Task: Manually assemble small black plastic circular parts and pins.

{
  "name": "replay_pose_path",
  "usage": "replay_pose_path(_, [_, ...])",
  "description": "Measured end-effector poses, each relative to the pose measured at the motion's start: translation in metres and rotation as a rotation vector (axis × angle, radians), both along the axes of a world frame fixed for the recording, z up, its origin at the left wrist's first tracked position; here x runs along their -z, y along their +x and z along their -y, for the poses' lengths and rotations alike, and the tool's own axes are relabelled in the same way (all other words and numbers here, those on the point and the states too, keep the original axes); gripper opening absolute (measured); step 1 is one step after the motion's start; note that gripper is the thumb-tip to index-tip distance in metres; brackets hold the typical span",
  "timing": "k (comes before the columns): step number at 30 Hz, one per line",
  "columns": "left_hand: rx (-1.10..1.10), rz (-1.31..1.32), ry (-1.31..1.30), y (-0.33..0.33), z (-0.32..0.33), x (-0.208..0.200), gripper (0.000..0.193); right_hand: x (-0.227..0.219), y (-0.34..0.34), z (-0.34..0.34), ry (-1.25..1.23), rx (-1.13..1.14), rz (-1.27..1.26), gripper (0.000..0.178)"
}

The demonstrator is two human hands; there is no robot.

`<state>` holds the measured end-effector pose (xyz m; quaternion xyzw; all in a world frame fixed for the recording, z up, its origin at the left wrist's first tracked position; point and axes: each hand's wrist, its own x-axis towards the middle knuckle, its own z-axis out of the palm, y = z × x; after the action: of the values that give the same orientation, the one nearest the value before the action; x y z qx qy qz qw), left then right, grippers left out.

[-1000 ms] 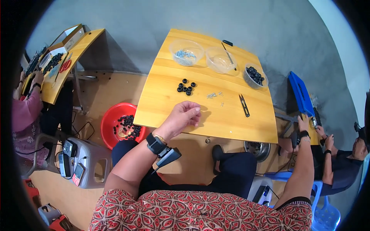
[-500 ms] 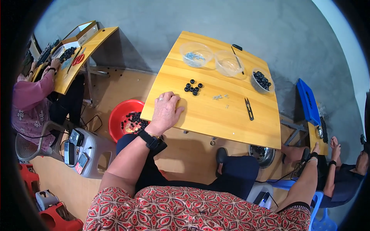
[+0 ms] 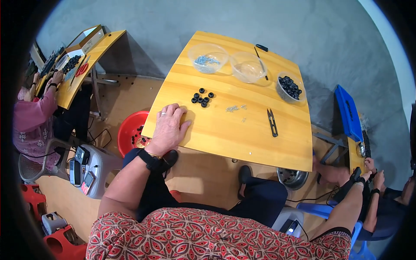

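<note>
The left hand was released, resting palm down on the near left edge of the wooden table, its fingers lightly bent, the thumb held apart and nothing visible under it. Just beyond its fingertips and a little to the right lay a loose group of round black beads, near the hand but not touched by it. Further right of that grip was a sprinkle of tiny pale pieces, and well to its right lay the black snips, held by neither hand. The setting-out looked done, with small lots of beads and pale pieces placed within the left hand's reach; whether any bead was joined to another was too small to tell. Much appeared to be left: far beyond the hand, a clear bowl held many bluish pieces, and away to its right a bead bowl was well filled with black ones. The right hand was far off to the right, beside a co-worker's hand; whether it gripped anything could not be told.
</note>
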<state>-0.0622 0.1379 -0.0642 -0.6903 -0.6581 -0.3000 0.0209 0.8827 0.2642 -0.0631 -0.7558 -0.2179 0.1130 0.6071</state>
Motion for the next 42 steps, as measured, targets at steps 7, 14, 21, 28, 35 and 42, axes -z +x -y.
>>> replay_pose_path(7, [-0.016, -0.016, -0.053, -0.002, 0.0, 0.002, 0.033, 0.006, 0.031, 0.012, 0.095, -0.08, -0.121, 0.077])
replay_pose_path(14, [-0.003, -0.073, -0.041, 0.003, -0.001, -0.005, 0.032, 0.028, 0.032, 0.02, 0.205, -0.133, -0.283, 0.078])
replay_pose_path(21, [0.001, -0.057, -0.072, -0.003, 0.001, 0.003, 0.032, -0.004, 0.113, 0.018, 0.328, -0.184, -0.39, 0.08])
replay_pose_path(28, [0.014, -0.095, -0.061, 0.009, -0.006, -0.006, 0.032, 0.031, 0.066, 0.022, 0.451, -0.216, -0.538, 0.081])
replay_pose_path(35, [0.015, -0.072, -0.06, 0.003, -0.004, 0.001, 0.031, 0.003, -0.001, -0.007, 0.579, -0.274, -0.642, 0.083])
replay_pose_path(42, [0.011, -0.084, -0.063, 0.005, -0.006, -0.001, 0.031, 0.01, -0.048, -0.029, 0.692, -0.328, -0.771, 0.084])
